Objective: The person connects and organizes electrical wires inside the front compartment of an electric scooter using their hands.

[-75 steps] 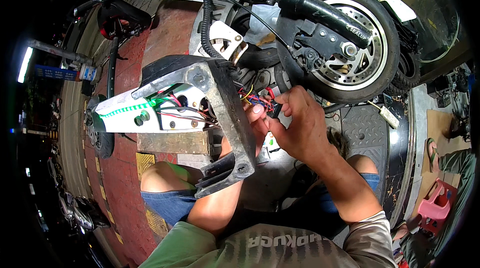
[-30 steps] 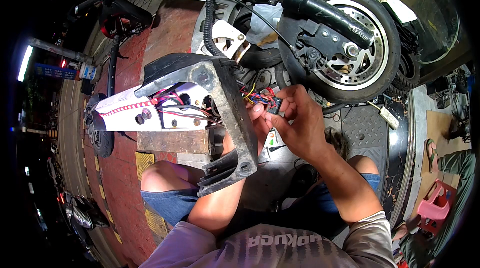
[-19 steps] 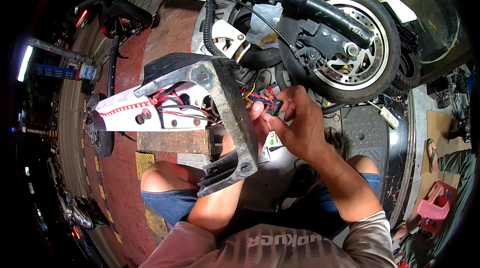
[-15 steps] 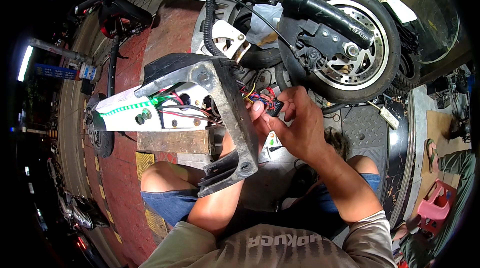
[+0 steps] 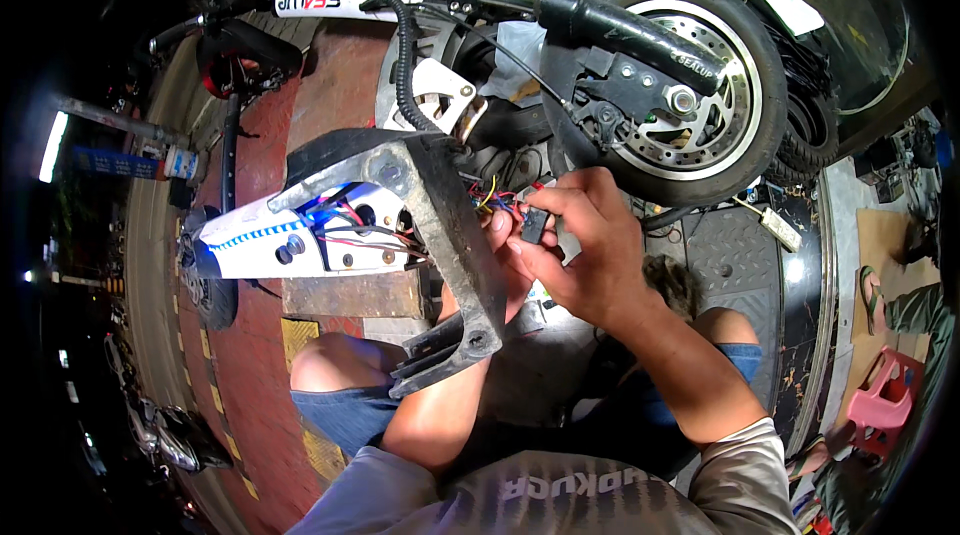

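Observation:
My right hand [image 5: 585, 250] has its fingers closed on a small black connector [image 5: 533, 226] at the end of red, yellow and blue wires [image 5: 491, 193]. My left hand [image 5: 505, 265] is partly hidden behind a grey, scuffed black frame piece [image 5: 460, 275]; its thumb and fingers grip the wire bundle beside the connector. The white scooter body [image 5: 250, 248], with a blue-lit LED strip and exposed wires, lies on its side to the left. Above my hands are a scooter wheel with brake disc [image 5: 722, 135], a black fork tube [image 5: 630, 40] and a ribbed hose [image 5: 405, 65].
A wooden block [image 5: 350, 295] is under the scooter body. A white power strip [image 5: 778, 228] lies right of the wheel. A pink stool [image 5: 880, 405] and another person's sandaled foot [image 5: 868, 300] are at the right. A parked motorbike [image 5: 165, 425] is at the left.
The whole view has shifted slightly. My right hand's index finger has moved left onto the connector, which now sits lower and more upright. The LED strip changed from green and red to blue.

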`<action>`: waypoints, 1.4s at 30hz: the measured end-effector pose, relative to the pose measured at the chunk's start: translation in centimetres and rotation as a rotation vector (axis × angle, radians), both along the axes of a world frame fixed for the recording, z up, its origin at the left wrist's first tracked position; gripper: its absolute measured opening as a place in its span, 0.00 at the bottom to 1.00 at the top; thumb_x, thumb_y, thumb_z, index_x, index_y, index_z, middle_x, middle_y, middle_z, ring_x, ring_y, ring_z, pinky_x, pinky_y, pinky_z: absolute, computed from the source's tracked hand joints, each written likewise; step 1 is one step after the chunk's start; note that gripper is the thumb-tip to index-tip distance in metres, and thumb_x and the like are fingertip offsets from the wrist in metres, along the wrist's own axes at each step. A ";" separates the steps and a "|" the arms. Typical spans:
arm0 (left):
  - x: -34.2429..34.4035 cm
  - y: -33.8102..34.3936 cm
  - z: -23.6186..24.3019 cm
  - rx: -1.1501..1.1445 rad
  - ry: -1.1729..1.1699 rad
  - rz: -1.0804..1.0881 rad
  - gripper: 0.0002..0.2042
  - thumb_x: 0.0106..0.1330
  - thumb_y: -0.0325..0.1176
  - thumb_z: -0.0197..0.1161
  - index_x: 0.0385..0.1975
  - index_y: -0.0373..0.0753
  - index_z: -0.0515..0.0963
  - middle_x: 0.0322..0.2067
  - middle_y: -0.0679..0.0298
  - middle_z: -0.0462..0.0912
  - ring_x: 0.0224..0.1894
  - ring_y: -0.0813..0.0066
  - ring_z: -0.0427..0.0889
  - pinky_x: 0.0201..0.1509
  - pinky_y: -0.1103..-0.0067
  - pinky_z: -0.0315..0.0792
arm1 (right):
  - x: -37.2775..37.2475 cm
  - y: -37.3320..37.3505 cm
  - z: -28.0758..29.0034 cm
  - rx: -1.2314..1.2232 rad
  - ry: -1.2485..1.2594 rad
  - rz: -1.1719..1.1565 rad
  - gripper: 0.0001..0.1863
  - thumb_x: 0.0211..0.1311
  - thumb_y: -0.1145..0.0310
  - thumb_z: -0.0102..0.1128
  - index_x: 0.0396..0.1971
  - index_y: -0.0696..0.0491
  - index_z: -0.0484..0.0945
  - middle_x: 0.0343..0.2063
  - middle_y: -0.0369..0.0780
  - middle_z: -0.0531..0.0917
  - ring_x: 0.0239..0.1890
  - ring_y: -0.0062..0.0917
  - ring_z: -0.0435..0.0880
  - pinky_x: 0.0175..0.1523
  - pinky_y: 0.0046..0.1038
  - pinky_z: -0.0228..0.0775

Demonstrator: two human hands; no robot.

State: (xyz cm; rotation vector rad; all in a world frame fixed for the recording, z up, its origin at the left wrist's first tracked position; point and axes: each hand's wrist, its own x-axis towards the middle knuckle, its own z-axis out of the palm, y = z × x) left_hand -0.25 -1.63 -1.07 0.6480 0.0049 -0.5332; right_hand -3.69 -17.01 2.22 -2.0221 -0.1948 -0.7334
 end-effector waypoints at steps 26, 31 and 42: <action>-0.2 -0.5 0.5 0.090 -0.066 -0.026 0.20 0.71 0.49 0.70 0.46 0.36 0.79 0.38 0.63 0.80 0.45 0.70 0.82 0.51 0.73 0.77 | 0.0 0.1 0.7 0.068 0.166 0.116 0.23 0.49 0.74 0.70 0.49 0.53 0.85 0.39 0.41 0.77 0.38 0.36 0.82 0.43 0.37 0.77; 0.1 -0.1 0.5 0.038 -0.059 -0.064 0.19 0.72 0.48 0.70 0.46 0.36 0.79 0.39 0.63 0.81 0.45 0.69 0.82 0.51 0.73 0.78 | -0.1 0.3 0.7 0.068 0.164 0.120 0.23 0.49 0.74 0.70 0.50 0.52 0.85 0.38 0.40 0.77 0.38 0.35 0.82 0.43 0.36 0.77; -0.1 0.4 -1.3 0.008 0.122 0.098 0.12 0.70 0.37 0.72 0.43 0.38 0.81 0.38 0.60 0.84 0.42 0.64 0.82 0.49 0.70 0.79 | -2.7 0.8 1.4 0.550 0.215 0.192 0.14 0.65 0.77 0.66 0.50 0.58 0.83 0.27 0.34 0.82 0.27 0.13 0.77 0.33 0.20 0.68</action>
